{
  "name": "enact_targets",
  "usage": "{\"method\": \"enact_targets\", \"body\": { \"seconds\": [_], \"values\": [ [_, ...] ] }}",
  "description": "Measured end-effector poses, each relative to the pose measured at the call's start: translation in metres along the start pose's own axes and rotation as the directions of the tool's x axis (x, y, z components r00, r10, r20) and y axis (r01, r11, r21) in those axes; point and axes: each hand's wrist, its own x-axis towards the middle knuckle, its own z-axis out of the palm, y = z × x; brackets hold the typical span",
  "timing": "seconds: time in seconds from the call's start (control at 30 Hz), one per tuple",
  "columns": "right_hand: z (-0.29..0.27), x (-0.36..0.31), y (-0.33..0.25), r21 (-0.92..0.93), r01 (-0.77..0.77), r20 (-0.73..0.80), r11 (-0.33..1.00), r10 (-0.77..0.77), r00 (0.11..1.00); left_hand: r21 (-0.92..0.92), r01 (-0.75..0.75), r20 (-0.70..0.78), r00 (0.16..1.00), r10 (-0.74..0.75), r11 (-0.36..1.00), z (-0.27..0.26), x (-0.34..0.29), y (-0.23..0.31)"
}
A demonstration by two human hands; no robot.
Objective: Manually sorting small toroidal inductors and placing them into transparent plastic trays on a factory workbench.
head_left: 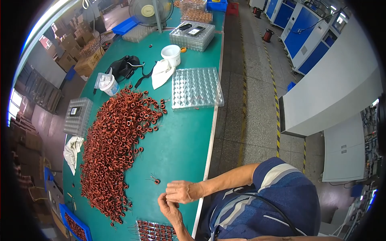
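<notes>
My right hand [181, 190] and my left hand [169, 209] meet over the green table [177, 136] near its front edge, fingertips pinched together. They appear to pinch a small coil that the fingers almost wholly hide. A single red-brown ring coil [156, 180] with thin wire leads lies just beyond my right hand. A long heap of the same coils [112, 140] stretches along the table's left half. A clear tray partly filled with coils [155, 231] sits just by my left hand.
An empty clear cell tray [196, 87] lies further up by the table's edge. Beyond it are a white cup [171, 54], a white cloth [161, 72], a black bag [124, 66], stacked trays [193, 34] and a fan [146, 10]. The aisle floor [249, 100] runs alongside on the right.
</notes>
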Motion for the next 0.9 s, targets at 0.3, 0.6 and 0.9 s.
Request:
{"method": "enact_targets", "body": {
  "seconds": [0.3, 0.6, 0.9],
  "values": [
    [0.004, -0.008, 0.000, 0.588, -0.650, 0.266, 0.481, 0.644, 0.717, -0.320, 0.039, -0.039, 0.998, -0.054, 0.947, 0.001, -0.011, 0.007],
    [0.023, -0.020, -0.006, 0.767, -0.642, 0.453, 0.004, 0.706, 0.545, -0.129, 0.012, -0.163, 0.986, -0.033, 0.992, 0.011, -0.017, 0.017],
    [0.019, -0.031, -0.010, 0.426, -0.536, 0.063, 0.729, 0.567, 0.821, -0.153, 0.123, -0.027, 0.991, -0.128, 0.981, 0.001, -0.022, 0.002]
  ]
}}
